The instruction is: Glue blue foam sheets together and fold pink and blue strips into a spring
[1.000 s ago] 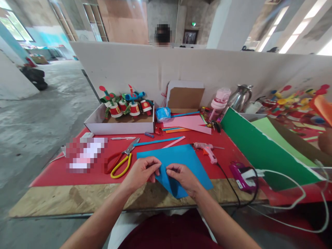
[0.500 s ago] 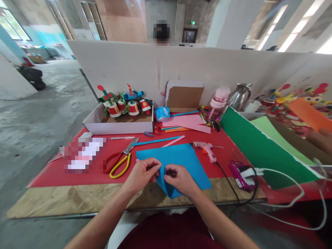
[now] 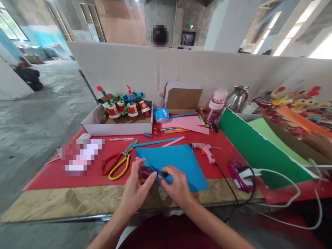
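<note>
A large blue sheet [image 3: 176, 155] lies on the red table cover near the front edge. Folded or bent blue paper shows between my hands, partly hidden by the fingers. My left hand [image 3: 138, 183] holds the paper's left part, thumb and fingers curved around it. With thumb and forefinger, my right hand [image 3: 175, 181] pinches the paper's lower right part. Scissors [image 3: 123, 159] with red and yellow handles lie left of the sheet. A pink glue gun [image 3: 206, 150] lies at its right, and a blue strip [image 3: 155, 142] is behind it.
A white box [image 3: 116, 128] with cup figures stands at the back left, beyond a pixelated bright patch. Pink sheets [image 3: 184, 121] lie at the back. At right are a purple power block [image 3: 240, 176] with cables, a green board [image 3: 259, 152] and another person's hand [image 3: 319, 141] by orange paper.
The blue paper between my hands has come down and left from its raised loop. My left hand's fingers have spread wider. The other person's orange paper has shifted left and down.
</note>
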`<state>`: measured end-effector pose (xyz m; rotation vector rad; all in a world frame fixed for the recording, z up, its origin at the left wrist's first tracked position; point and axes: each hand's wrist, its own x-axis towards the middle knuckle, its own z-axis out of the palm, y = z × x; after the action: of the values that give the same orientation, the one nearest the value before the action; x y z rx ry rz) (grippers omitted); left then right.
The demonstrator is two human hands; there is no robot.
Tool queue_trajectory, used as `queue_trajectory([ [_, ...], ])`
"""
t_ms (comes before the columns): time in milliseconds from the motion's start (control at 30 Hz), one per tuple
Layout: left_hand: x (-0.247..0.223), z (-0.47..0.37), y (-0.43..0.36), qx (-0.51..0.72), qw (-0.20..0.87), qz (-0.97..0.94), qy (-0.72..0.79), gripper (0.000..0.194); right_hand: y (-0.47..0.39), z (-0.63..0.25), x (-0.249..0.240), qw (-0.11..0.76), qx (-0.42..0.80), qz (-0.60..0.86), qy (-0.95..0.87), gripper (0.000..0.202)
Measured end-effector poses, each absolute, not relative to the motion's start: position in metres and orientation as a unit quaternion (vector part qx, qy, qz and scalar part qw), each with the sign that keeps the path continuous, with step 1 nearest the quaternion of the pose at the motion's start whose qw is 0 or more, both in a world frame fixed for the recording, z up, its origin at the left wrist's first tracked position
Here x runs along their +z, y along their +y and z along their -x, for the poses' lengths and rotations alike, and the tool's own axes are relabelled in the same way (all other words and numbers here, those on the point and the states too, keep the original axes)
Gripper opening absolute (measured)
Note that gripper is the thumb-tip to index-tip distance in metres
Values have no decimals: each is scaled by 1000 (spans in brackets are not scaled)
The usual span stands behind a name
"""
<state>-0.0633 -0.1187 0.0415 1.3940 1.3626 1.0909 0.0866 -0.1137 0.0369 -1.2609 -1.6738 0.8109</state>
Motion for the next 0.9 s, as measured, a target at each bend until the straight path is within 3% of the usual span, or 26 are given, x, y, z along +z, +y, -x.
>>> queue_trajectory([
  [100,42,60,-119,435,434,-562,554,64,-110,-86,33,451,415,500,-612,14],
  [233,32,61,-115,454,427,-522,583,52,-106,-92,27,492,475,506,-527,24],
  [300,26,62,-114,462,460,-492,577,46,-109,-93,26,501,462,509,-526,20],
  [400,23,59,-114,474,508,-446,565,46,-118,-91,24,450,431,511,-592,29],
  [533,29,59,-115,490,489,-429,580,44,-120,-93,25,387,398,523,-647,19],
  [633,34,66,-112,520,483,-397,582,42,-96,-116,39,421,373,577,-593,28],
  [767,35,81,-108,544,489,-350,586,49,-42,-171,89,562,245,595,-520,40],
  [900,31,91,-108,543,475,-335,606,59,-1,-201,146,615,-45,553,-560,43],
])
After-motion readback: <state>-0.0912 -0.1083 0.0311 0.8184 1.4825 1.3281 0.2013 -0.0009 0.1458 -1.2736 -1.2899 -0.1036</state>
